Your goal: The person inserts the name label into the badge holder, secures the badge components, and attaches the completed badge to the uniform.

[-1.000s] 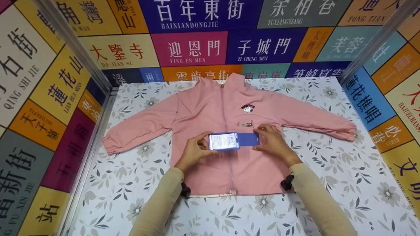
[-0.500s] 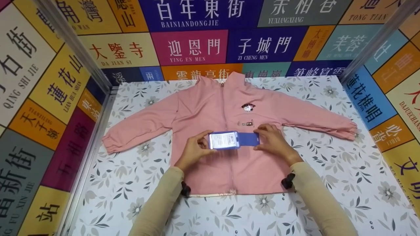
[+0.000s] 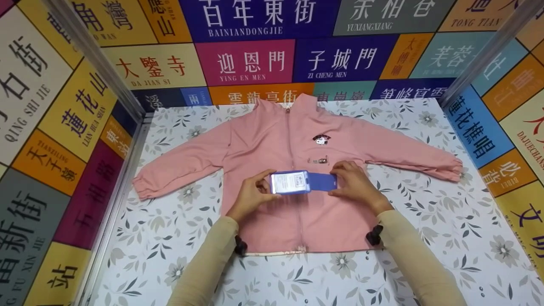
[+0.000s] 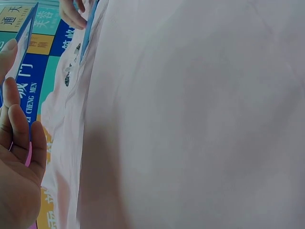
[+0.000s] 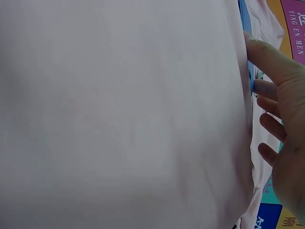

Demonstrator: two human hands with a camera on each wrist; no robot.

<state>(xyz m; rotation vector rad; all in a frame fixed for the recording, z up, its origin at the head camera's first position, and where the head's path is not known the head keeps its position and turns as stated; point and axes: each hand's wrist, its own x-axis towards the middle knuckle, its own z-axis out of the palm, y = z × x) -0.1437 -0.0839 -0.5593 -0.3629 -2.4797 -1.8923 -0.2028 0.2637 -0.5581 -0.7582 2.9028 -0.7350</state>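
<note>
A blue badge holder [image 3: 290, 182] with a printed white card in its face is held above the jacket's front, its flat blue strip [image 3: 321, 182] stretching to the right. My left hand [image 3: 250, 196] pinches the holder's left end between thumb and fingers; in the left wrist view its blue edge [image 4: 26, 28] shows by the thumb. The strip's right end is gripped by my right hand [image 3: 353, 183], thumb below and fingers above. Underneath lies a pink zip jacket [image 3: 259, 148], face up with sleeves spread. Its chest bears a small cartoon patch [image 3: 321, 140] and a metallic piece [image 3: 322, 160].
A white table covering [image 3: 170, 238] with grey flowers and leaves lies under the jacket. Panels of coloured street-name signs [image 3: 246, 61] rise at the back and both sides, with metal posts [image 3: 106, 68] at the corners.
Both hands keep their grip on the badge holder and its strip. The right hand has shifted very slightly to the right; the jacket lies as before.
</note>
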